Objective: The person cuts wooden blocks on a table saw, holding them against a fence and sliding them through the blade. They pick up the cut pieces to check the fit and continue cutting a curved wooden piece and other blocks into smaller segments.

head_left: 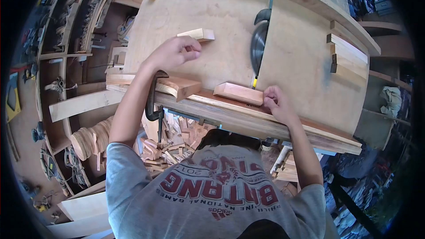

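Note:
My left hand reaches over the plywood saw table, its curled fingers pinching the near end of a small pale wood block. My right hand rests at the table's near edge with its fingers closed on the right end of a reddish bevelled wood piece. That piece lies flat just in front of the round saw blade, which stands up through a slot in the table. A thicker wood block sits to the left of it, next to a black clamp.
Stacked wood strips are fixed at the table's right side. Below the table lie a heap of offcuts, a stack of round wood discs and loose boards. Shelves with tools run along the left.

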Tool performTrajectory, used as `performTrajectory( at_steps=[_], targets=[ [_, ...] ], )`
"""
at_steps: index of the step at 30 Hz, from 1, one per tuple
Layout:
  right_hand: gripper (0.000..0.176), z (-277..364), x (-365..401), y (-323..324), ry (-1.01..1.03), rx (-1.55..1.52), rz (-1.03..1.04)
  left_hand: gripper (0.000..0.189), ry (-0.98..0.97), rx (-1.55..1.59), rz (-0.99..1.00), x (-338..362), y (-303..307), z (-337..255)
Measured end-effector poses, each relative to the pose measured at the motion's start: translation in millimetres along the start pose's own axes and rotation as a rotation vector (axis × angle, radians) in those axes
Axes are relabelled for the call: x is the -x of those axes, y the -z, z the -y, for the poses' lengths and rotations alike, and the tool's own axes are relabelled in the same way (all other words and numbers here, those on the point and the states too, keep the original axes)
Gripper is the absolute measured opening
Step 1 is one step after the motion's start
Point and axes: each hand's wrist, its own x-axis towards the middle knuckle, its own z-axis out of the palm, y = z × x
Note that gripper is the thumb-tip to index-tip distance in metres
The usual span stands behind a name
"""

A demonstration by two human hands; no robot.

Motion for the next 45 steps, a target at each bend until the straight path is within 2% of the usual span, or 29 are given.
performTrajectory(
  at_steps=[1, 3, 6, 8, 11, 14, 16, 18, 24, 26, 32, 34, 35, 36, 37, 38, 39, 40, 41, 43, 44, 45],
  targets=[
    [0.019, -0.5, -1.9, -0.4, -0.011, 0.108, 0.003, 0.026, 0.03, 0.189, 0.187, 1.7, -0.5, -6.1],
    [0.021, 3.9, -4.7, -2.0, -0.021, 0.215, 0.005, 0.024, -0.02, 0.172, 0.249, 6.0, -3.6, -17.1],
    [0.026, 20.8, -5.3, -4.6, 0.066, 0.362, 0.071, 0.024, -0.093, 0.097, 0.36, 2.0, -12.0, -17.6],
    [0.04, 27.4, -6.6, -10.3, 0.112, 0.501, 0.188, 0.026, -0.112, 0.038, 0.41, -2.6, -19.0, -16.5],
    [0.047, 41.1, -10.7, -19.3, 0.08, 0.473, 0.262, 0.034, -0.175, -0.025, 0.459, -9.5, -31.0, -12.8],
    [0.048, 44.3, -10.2, -14.8, 0.045, 0.411, 0.296, 0.038, -0.152, -0.109, 0.573, -17.5, -48.1, -0.2],
    [0.049, 32.1, -7.9, -12.6, 0.027, 0.305, 0.272, 0.04, 0.077, -0.137, 0.748, -20.6, -51.3, -9.5],
    [0.049, 25.6, -5.2, -9.9, 0.011, 0.194, 0.247, 0.039, 0.085, -0.114, 0.746, -21.1, -54.5, -3.6],
    [0.042, 28.6, -4.1, -8.1, -0.013, 0.311, 0.207, 0.039, 0.046, -0.171, 0.695, -13.6, -51.7, -13.1],
    [0.046, 55.2, 2.9, -9.6, 0.004, 0.338, 0.263, 0.038, 0.054, -0.201, 0.693, -12.1, -51.9, -10.4],
    [0.05, 54.2, -2.2, -7.1, 0.046, 0.353, 0.374, 0.039, 0.074, -0.041, 0.672, -6.1, -51.0, -5.0],
    [0.055, 63.4, -1.9, -5.7, 0.039, 0.376, 0.405, 0.05, -0.035, -0.181, 0.76, -12.6, -45.2, -16.6],
    [0.06, 68.4, 0.9, -5.6, 0.019, 0.389, 0.435, 0.05, -0.028, -0.174, 0.753, -12.4, -43.9, -23.5],
    [0.06, 76.3, 3.6, -5.4, 0.023, 0.392, 0.444, 0.058, 0.043, -0.208, 0.761, -11.2, -38.8, -36.9],
    [0.069, 86.1, 6.4, -5.4, 0.056, 0.436, 0.458, 0.067, 0.114, -0.244, 0.769, -9.9, -34.3, -49.5],
    [0.078, 91.1, 9.3, -6.9, 0.089, 0.479, 0.47, 0.067, 0.121, -0.242, 0.766, -7.1, -33.6, -59.8],
    [0.078, 88.8, 12.2, -10.1, 0.094, 0.479, 0.472, 0.075, 0.0, -0.418, 0.699, -3.4, -34.1, -71.1],
    [0.086, 83.5, 16.2, -13.8, 0.155, 0.55, 0.426, 0.083, -0.125, -0.592, 0.628, 2.3, -33.1, -87.5],
    [0.095, 81.1, 19.3, -15.0, 0.215, 0.622, 0.376, 0.083, -0.127, -0.595, 0.627, 10.0, -32.1, -105.1],
    [0.099, 84.9, 21.2, -18.1, 0.193, 0.64, 0.377, 0.088, -0.142, -0.901, 0.601, 35.6, -33.5, -147.0],
    [0.103, 86.7, 21.6, -19.8, 0.173, 0.656, 0.384, 0.1, -0.149, -0.995, 0.587, 48.0, -48.7, -151.1],
    [0.103, 86.5, 23.6, -20.9, 0.176, 0.657, 0.383, 0.1, -0.148, -0.997, 0.585, 54.7, -65.4, -140.8]
  ],
)
